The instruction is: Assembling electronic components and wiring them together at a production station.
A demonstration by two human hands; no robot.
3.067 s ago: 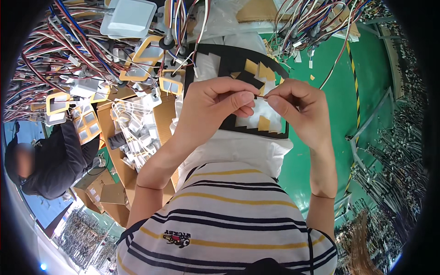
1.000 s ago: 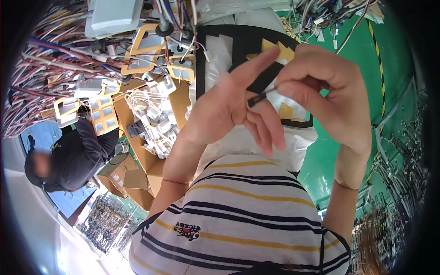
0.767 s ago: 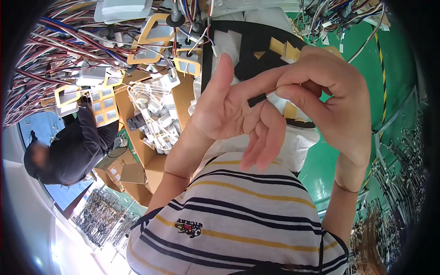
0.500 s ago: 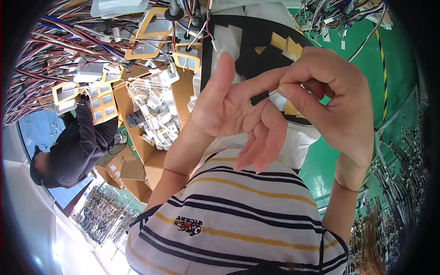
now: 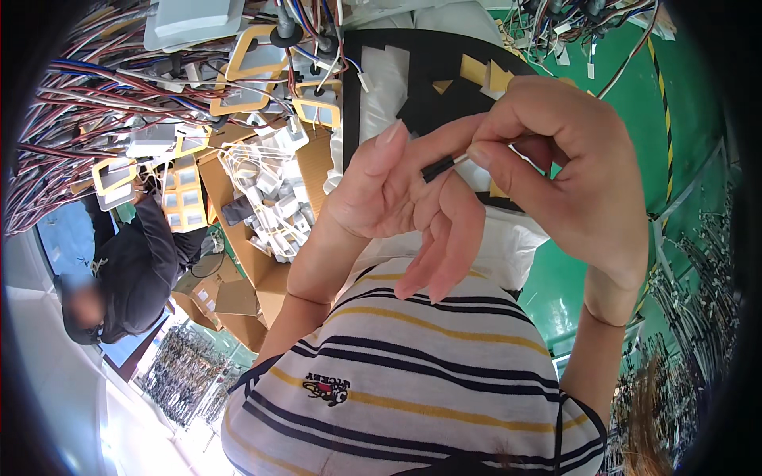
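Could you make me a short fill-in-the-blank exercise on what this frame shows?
1. The right hand pinches a thin piece with a ____ end.
2. That end shows against the ____ of the left hand.
3. The floor is ____.
4. The cardboard box of white parts is on the person's ____ side.

Missing words: black; palm; green; left.

1 small black piece [image 5: 437, 168] in the right hand [image 5: 587, 155], over the upturned left hand [image 5: 405, 194]
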